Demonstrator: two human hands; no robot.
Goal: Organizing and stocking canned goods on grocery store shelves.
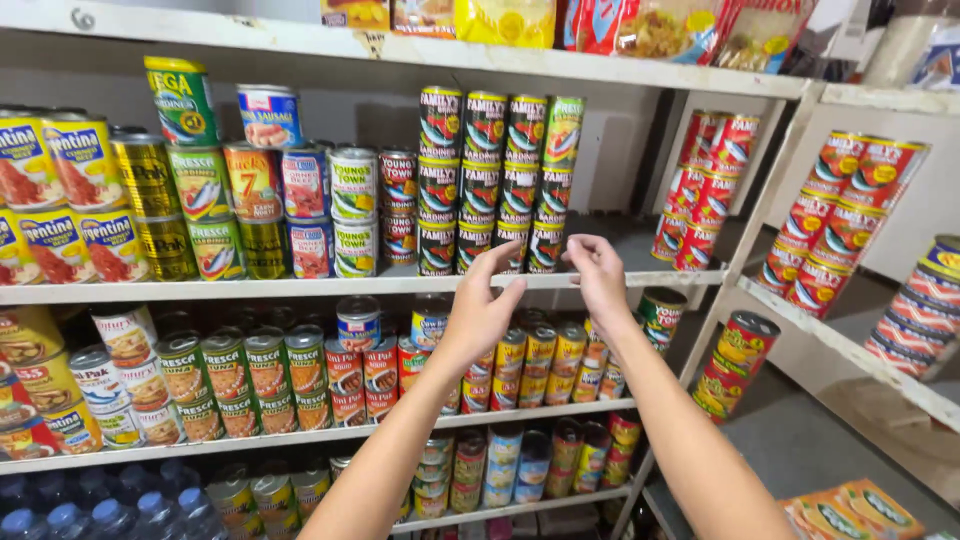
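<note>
The head view looks down two bare forearms raised toward a white shelf (pixel 300 288) stocked with tins. The left hand (pixel 480 310) is lifted with fingers loosely spread, its grip holding nothing, fingertips level with the shelf edge just below the stacked dark sardine cans (pixel 497 180). The right hand (pixel 598 275) hangs beside it, fingers curled downward and slightly apart, also holding nothing, just right of the same stack. Those cans stand three high in four columns on the middle shelf, directly behind both hands.

To the left stand green and blue tins (pixel 300 200) and yellow corned beef cans (pixel 70 190). The shelf below carries smaller cans (pixel 260 370), partly hidden by the left forearm. Red cans (pixel 705 190) are stacked at right, and more on an angled side rack (pixel 850 350). Water bottle caps (pixel 90 510) show bottom left, cut off by the frame. Packets (pixel 600 25) on the top shelf are cropped, contents hard to make out.
</note>
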